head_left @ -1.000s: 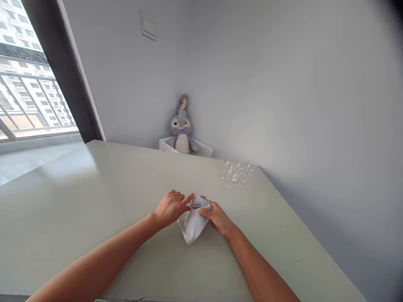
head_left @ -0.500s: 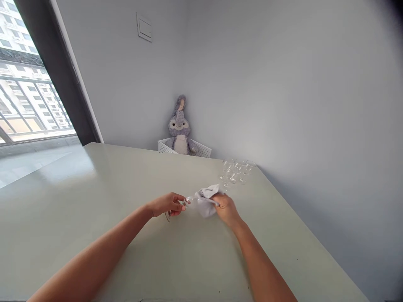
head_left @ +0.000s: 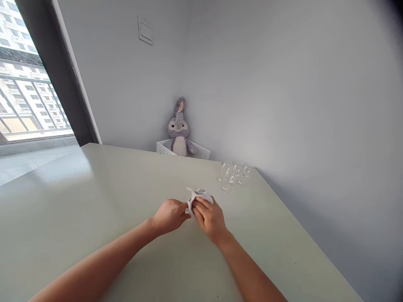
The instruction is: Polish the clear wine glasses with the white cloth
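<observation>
Over the middle of the table, my left hand (head_left: 171,214) is closed on a small stemmed glass (head_left: 188,211). Only a sliver of that glass shows by the fingertips; the hand and the cloth hide the remainder. My right hand (head_left: 209,218) grips a pale grey-white cloth (head_left: 204,195), pressed against the glass, with its fingers over the cloth. The two hands nearly meet there. Beyond them, near the table's far right corner, stand several clear stemmed glasses (head_left: 232,174) in a close group.
The pale glossy table (head_left: 103,201) meets a grey wall along its right side. Behind its far edge, a plush rabbit (head_left: 179,130) sits in a white perforated basket (head_left: 201,153). A dark-framed window or door opening is at the left.
My right hand has brought the cloth left and onto the glass. My left hand has turned, with its back now upward, and the glass has become mostly hidden.
</observation>
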{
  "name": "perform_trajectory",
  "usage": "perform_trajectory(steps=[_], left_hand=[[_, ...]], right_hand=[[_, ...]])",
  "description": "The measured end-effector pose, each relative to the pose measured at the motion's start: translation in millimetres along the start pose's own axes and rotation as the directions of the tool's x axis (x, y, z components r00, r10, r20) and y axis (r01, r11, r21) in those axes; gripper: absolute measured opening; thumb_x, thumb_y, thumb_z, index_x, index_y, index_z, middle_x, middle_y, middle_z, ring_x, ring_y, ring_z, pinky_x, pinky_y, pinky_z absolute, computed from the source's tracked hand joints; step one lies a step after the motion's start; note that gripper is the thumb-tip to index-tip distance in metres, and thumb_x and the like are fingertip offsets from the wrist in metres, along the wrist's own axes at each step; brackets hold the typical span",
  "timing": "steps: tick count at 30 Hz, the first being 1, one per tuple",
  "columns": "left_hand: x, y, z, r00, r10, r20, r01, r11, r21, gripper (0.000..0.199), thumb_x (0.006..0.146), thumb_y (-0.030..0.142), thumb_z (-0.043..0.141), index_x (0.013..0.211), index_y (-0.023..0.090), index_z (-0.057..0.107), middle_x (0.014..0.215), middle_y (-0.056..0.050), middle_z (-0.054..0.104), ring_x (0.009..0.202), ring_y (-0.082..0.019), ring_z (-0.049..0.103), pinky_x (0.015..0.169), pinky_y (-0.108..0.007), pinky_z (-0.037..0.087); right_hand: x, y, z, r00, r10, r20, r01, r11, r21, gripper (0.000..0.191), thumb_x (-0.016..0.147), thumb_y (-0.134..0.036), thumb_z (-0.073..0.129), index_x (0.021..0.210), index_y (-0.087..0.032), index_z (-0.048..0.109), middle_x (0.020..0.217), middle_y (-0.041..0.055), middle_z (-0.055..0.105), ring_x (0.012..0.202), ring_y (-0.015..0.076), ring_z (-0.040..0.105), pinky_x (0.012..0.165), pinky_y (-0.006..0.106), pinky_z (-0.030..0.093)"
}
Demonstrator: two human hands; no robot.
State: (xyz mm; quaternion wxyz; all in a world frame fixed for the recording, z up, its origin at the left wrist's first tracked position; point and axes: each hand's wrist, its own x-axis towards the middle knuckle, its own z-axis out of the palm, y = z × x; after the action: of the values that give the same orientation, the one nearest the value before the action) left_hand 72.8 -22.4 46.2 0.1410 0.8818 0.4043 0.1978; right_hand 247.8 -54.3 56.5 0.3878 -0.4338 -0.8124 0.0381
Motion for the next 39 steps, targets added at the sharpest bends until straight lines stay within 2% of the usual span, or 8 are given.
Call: perform_trajectory(steps=[2, 5, 8, 12, 20, 27, 35, 39], left_hand=[[-1.3, 0.4, 3.4, 0.993, 0.118, -0.02, -0.116, 0.99, 0.082, 0.019, 0.081, 0.031, 0.046, 0.082, 0.019, 0.06, 0.061, -0.002, 0.058, 0.056, -0.015, 0.05, 0.057, -0.026, 0.031], [-1.0, -2.2, 10.8, 0.986, 0.152, -0.06, -0.145, 0.983, 0.113, 0.031, 0.083, 0.032, 0.044, 0.11, 0.02, 0.053, 0.064, -0.003, 0.06, 0.059, -0.017, 0.053, 0.059, -0.027, 0.034], [1.4, -2.7, 17.3, 0.988, 0.099, -0.115, -0.085, 0.99, 0.116, 0.041, 0.086, 0.033, 0.04, 0.125, 0.02, 0.041, 0.064, -0.002, 0.06, 0.058, -0.016, 0.054, 0.057, -0.026, 0.035], [5.4, 2.0, 20.9, 0.979, 0.007, -0.203, 0.016, 0.994, 0.111, 0.043, 0.088, 0.033, 0.036, 0.128, 0.019, 0.037, 0.068, -0.003, 0.062, 0.06, -0.016, 0.056, 0.06, -0.027, 0.038], [6.1, 15.9, 33.1, 0.947, -0.044, -0.319, 0.081, 0.991, 0.104, 0.066, 0.08, 0.013, 0.037, 0.139, 0.015, 0.006, 0.103, -0.014, 0.054, 0.087, -0.022, 0.056, 0.073, -0.035, 0.044], [-5.0, 31.9, 31.0, 0.953, -0.025, -0.303, -0.078, 0.943, -0.323, 0.082, 0.071, 0.011, 0.048, 0.14, 0.017, 0.003, 0.144, -0.014, 0.017, 0.132, -0.031, 0.012, 0.104, -0.051, 0.017], [3.3, 16.5, -8.1, 0.985, -0.003, 0.172, 0.172, 0.003, -0.985, 0.06, 0.075, 0.038, 0.057, 0.129, 0.021, 0.035, 0.122, -0.014, 0.051, 0.108, -0.027, 0.05, 0.088, -0.04, 0.039], [4.7, 8.9, -8.1, 0.979, 0.031, 0.203, 0.205, -0.1, -0.974, 0.058, 0.067, 0.037, 0.067, 0.117, 0.018, 0.045, 0.111, -0.015, 0.057, 0.098, -0.026, 0.056, 0.082, -0.038, 0.041]], right_hand=[[1.2, 9.2, -3.6, 0.971, 0.239, 0.004, -0.231, 0.932, 0.28, 0.026, 0.086, -0.03, 0.042, 0.093, -0.02, 0.065, 0.092, 0.0061, 0.064, 0.088, 0.0189, 0.056, 0.078, 0.032, 0.043], [1.5, 23.7, -0.1, 0.784, 0.601, 0.155, -0.518, 0.496, 0.697, 0.033, 0.081, -0.043, 0.047, 0.073, -0.015, 0.065, 0.066, 0.0028, 0.062, 0.066, 0.0163, 0.058, 0.06, 0.026, 0.044], [1.1, 28.2, 10.0, 0.572, 0.772, 0.277, -0.446, 0.01, 0.895, 0.029, 0.072, -0.044, 0.058, 0.071, -0.016, 0.062, 0.064, 0.0013, 0.062, 0.062, 0.0159, 0.058, 0.054, 0.025, 0.044], [0.9, 12.1, 17.0, 0.474, 0.82, 0.322, -0.221, -0.243, 0.945, 0.023, 0.072, -0.038, 0.06, 0.082, -0.018, 0.062, 0.075, 0.0015, 0.065, 0.071, 0.0168, 0.06, 0.059, 0.027, 0.048], [-7.2, -28.3, 27.9, 0.684, 0.658, 0.316, -0.239, -0.207, 0.949, 0.027, 0.079, -0.046, 0.051, 0.091, -0.023, 0.059, 0.093, 0.0021, 0.063, 0.08, 0.0157, 0.058, 0.062, 0.026, 0.046], [-8.2, -19.7, 33.1, 0.761, 0.57, 0.308, -0.392, 0.027, 0.919, 0.031, 0.075, -0.042, 0.06, 0.099, -0.023, 0.056, 0.083, 0.0017, 0.061, 0.079, 0.0148, 0.055, 0.06, 0.022, 0.044], [-8.3, -8.8, 10.8, 0.719, 0.296, 0.629, -0.594, -0.209, 0.777, 0.032, 0.067, -0.042, 0.066, 0.078, -0.012, 0.059, 0.062, 0.0005, 0.056, 0.052, 0.0102, 0.051, 0.05, 0.022, 0.041], [-8.7, -11.4, 13.1, 0.698, 0.273, 0.662, -0.637, -0.185, 0.748, 0.031, 0.068, -0.042, 0.066, 0.076, -0.013, 0.057, 0.06, -0.0014, 0.053, 0.052, 0.0084, 0.047, 0.051, 0.021, 0.038]])
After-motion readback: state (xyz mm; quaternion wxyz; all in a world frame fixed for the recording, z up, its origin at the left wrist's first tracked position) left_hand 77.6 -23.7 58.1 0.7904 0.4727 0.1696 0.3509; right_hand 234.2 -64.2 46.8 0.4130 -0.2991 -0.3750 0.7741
